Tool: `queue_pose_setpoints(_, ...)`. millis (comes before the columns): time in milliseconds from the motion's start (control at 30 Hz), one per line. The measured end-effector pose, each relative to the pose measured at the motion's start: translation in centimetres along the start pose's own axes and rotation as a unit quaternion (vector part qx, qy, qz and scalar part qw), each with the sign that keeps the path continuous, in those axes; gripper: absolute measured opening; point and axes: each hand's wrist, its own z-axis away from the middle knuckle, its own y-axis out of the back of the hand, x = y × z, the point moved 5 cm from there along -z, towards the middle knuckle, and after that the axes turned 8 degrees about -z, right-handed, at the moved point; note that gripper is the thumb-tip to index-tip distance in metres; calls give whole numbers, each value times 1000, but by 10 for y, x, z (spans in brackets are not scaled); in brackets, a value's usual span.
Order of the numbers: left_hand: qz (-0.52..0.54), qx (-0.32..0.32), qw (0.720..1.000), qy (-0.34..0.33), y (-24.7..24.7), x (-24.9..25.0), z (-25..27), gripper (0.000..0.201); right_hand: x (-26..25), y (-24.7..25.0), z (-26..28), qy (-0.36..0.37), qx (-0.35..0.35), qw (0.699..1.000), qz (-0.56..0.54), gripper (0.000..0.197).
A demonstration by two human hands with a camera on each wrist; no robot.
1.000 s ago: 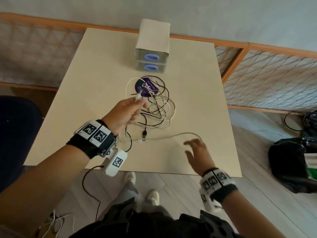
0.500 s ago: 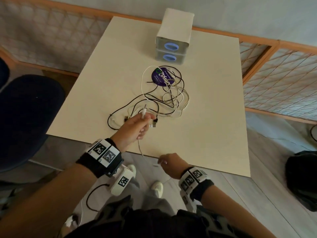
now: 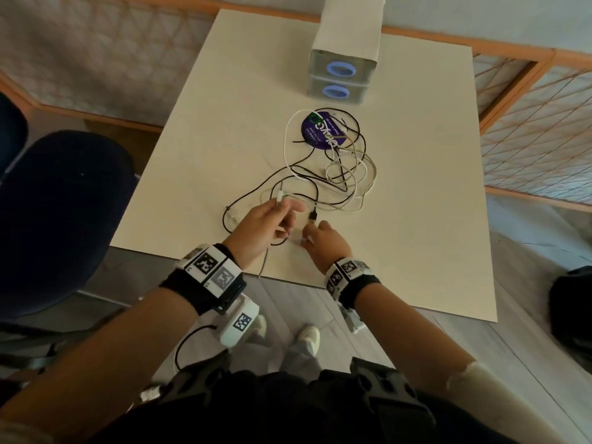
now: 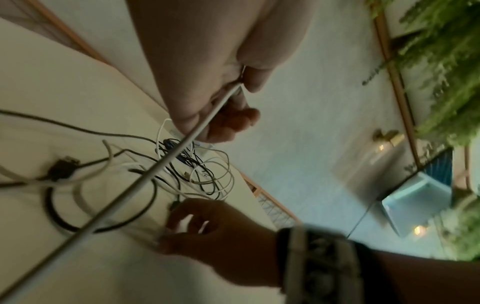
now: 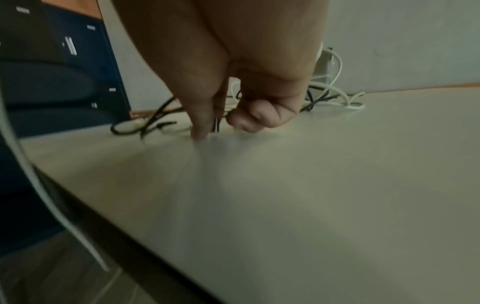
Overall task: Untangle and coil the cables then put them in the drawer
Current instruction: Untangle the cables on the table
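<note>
A dark blue chair (image 3: 64,216) stands off the left edge of the cream bench (image 3: 416,251). Near the bench's front edge, the left hand (image 3: 261,224) pinches a white cable (image 3: 263,267) between thumb and forefinger, its plug end sticking up above the grip; the loose length runs down out of the hand and hangs past the bench edge. In the left wrist view this same cable crosses the picture as a taut pale line from the curled fingers (image 4: 233,121). Just to the right, the right hand (image 3: 323,240) reaches down to the bench with its fingers bent, fingertips at a black USB plug (image 3: 313,216). The right wrist view shows the forefinger (image 5: 201,115) touching the surface and the other fingers curled under, but whether that grip has closed on the plug or a cable I cannot tell. Behind both hands lies the tangle of black and white cables (image 3: 339,174), spread across the middle of the bench and over a purple disc (image 3: 325,131). At the far edge, right of centre, stands the small two-drawer unit (image 3: 344,59), both drawers closed, each with a blue ring handle.
</note>
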Motion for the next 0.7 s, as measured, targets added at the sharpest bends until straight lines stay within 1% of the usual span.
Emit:
queue_pose_setpoints(67,-103,19,994,-32,10,-3,1,26,-9,13,15,16,32,998,-42,21)
queue_pose_setpoints(100,-149,20,987,-52,12,-4,1,25,-15,25,25,25,60,995,-79,19)
queue_pose_setpoints(133,-182,11,981,-69,12,-3,0,26,-22,40,37,34,98,986,-128,17)
queue_pose_setpoints(200,-206,-21,975,-76,6,0,-3,33,-42,70,59,63,174,956,-227,16)
queue_pose_setpoints(267,-165,-55,982,-71,-5,9,-7,30,-59,91,70,75,214,929,-293,14)
queue_pose_setpoints(300,-118,-61,989,-62,-9,15,-9,27,-62,97,70,61,232,915,-325,14)
queue_pose_setpoints(333,-64,-59,995,-47,-12,20,-12,25,-59,101,67,30,255,902,-348,16)
queue_pose_setpoints(367,-8,-57,998,-32,-13,25,-16,24,-52,103,65,-12,273,895,-352,21)
queue_pose_setpoints(400,44,-57,997,-19,-13,29,-19,24,-44,101,64,-60,272,897,-343,29)
queue_pose_setpoints(433,94,-64,994,-4,-11,33,-23,25,-38,95,64,-106,248,900,-341,38)
queue_pose_setpoints(467,137,-79,987,16,-9,37,-26,29,-34,83,64,-151,198,902,-352,47)
queue_pose_setpoints(500,179,-98,978,38,-7,39,-26,33,-33,67,65,-193,128,901,-368,55)
queue_pose_setpoints(533,207,-123,969,57,-7,40,-26,37,-36,51,68,-226,49,893,-386,61)
queue_pose_setpoints(567,229,-151,959,75,-7,41,-23,41,-40,34,71,-249,-27,874,-417,65)
queue_pose_setpoints(600,232,-176,953,84,4,38,-17,45,-56,11,71,-255,-77,840,-473,65)
queue_pose_setpoints(633,249,-189,946,92,3,38,-15,48,-61,3,69,-255,-104,805,-526,60)
queue_pose_setpoints(667,262,-204,938,102,3,35,-14,50,-64,0,65,-246,-102,770,-580,52)
queue_pose_setpoints(700,274,-221,929,116,1,32,-11,52,-63,0,60,-232,-80,735,-632,42)
